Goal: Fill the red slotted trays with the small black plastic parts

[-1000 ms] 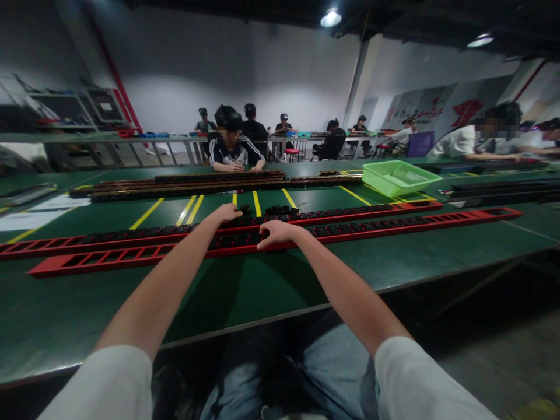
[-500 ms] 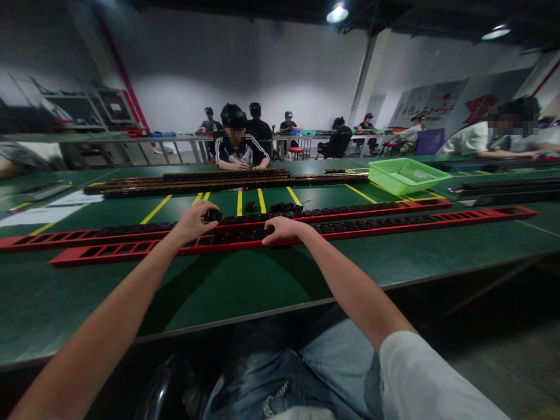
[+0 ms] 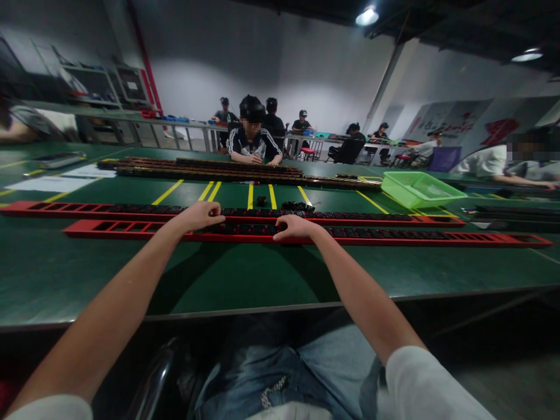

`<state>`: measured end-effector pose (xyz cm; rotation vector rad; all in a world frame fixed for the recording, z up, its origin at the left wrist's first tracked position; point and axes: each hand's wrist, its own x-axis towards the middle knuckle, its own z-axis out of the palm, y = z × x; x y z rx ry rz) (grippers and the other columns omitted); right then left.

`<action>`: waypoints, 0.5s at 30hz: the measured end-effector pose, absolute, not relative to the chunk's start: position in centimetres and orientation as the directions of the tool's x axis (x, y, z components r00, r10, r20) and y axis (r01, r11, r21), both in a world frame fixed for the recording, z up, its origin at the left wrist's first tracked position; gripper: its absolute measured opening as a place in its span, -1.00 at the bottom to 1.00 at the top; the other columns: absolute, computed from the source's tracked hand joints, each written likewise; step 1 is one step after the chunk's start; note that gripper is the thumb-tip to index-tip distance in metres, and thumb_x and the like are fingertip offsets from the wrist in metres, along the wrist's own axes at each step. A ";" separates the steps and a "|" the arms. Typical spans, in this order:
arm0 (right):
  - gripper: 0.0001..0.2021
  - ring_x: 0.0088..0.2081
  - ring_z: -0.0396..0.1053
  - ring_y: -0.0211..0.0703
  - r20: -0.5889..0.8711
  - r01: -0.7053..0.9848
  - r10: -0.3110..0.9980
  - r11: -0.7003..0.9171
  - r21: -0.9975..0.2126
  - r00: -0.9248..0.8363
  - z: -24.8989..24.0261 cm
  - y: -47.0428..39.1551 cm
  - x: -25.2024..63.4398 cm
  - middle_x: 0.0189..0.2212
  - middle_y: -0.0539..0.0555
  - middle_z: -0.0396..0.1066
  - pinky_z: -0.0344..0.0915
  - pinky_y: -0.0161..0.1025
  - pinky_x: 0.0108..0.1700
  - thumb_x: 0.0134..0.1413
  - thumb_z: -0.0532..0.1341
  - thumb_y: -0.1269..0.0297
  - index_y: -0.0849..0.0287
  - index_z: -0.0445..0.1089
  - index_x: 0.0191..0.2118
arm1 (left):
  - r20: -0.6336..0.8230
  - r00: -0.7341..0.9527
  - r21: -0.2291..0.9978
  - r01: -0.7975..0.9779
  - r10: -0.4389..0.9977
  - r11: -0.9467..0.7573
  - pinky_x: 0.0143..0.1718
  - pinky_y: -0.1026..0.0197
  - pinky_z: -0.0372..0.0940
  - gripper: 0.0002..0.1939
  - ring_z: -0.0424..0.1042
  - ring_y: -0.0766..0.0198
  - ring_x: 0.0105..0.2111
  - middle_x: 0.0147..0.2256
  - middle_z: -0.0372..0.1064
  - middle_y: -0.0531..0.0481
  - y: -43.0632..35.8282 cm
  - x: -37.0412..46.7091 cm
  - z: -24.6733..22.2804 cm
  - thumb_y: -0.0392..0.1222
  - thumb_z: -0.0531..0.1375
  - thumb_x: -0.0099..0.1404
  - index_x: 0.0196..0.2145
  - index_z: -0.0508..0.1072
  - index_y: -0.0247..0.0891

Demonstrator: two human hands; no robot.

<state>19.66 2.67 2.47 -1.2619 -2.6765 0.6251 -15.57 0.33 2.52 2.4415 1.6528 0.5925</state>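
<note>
Two long red slotted strips lie across the table, the front strip [image 3: 376,237] and the back strip [image 3: 341,220], both with black square blocks in many of their slots. My left hand [image 3: 202,216] is closed low over the front strip, near its open slots; its fingers are curled round a small black block, now mostly hidden under them. Further right, my right hand [image 3: 295,227] grips the front strip, thumb at the near side and fingers over the top. A little pile of loose black blocks [image 3: 297,206] sits behind the back strip, with one single block [image 3: 261,201] to its left.
Stacked dark long strips [image 3: 210,168] lie across the table farther back. A green plastic basket [image 3: 420,189] stands to the right and white paper sheets [image 3: 56,184] lie at the left. Across the table a person [image 3: 254,137] sits working; others sit beyond and at the right.
My left hand has come down and slightly right with the black block, from above the strips to the front strip. My right hand stays on the front strip. The view has shifted.
</note>
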 end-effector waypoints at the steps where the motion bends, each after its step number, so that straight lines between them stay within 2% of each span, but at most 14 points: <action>1: -0.44 -0.07 0.44 0.05 -0.070 0.714 0.762 0.565 -0.413 -0.643 2.5 2.6 19.7 -0.05 0.19 0.49 0.28 -0.17 -0.08 -0.07 0.40 -0.12 0.21 0.47 -0.06 | 0.245 0.330 0.315 0.862 0.912 -0.397 -0.41 0.19 0.13 -0.67 0.33 0.23 -0.48 -0.49 0.39 -0.01 0.4 -15.5 2.4 0.14 0.16 0.17 -0.43 0.39 -0.20; 10: -0.40 0.00 0.43 0.09 -0.074 0.709 0.753 0.576 -0.407 -0.654 2.2 3.0 19.8 0.00 0.19 0.49 0.31 -0.15 -0.04 -0.07 0.39 -0.16 0.19 0.48 -0.02 | 0.132 0.341 0.297 0.882 0.931 -0.365 -0.45 0.20 0.09 -0.60 0.29 0.23 -0.51 -0.57 0.32 -0.02 0.4 -14.0 2.1 0.10 0.02 0.29 -0.54 0.35 -0.20; 15: -0.40 -0.02 0.44 0.08 -0.065 0.707 0.751 0.584 -0.399 -0.657 2.1 2.9 19.8 -0.01 0.20 0.49 0.30 -0.15 -0.03 -0.07 0.40 -0.13 0.20 0.49 0.00 | 0.171 0.314 0.246 0.904 0.934 -0.349 -0.40 0.18 0.12 -0.59 0.33 0.18 -0.48 -0.54 0.34 -0.04 0.6 -14.2 1.8 0.10 0.00 0.33 -0.51 0.39 -0.19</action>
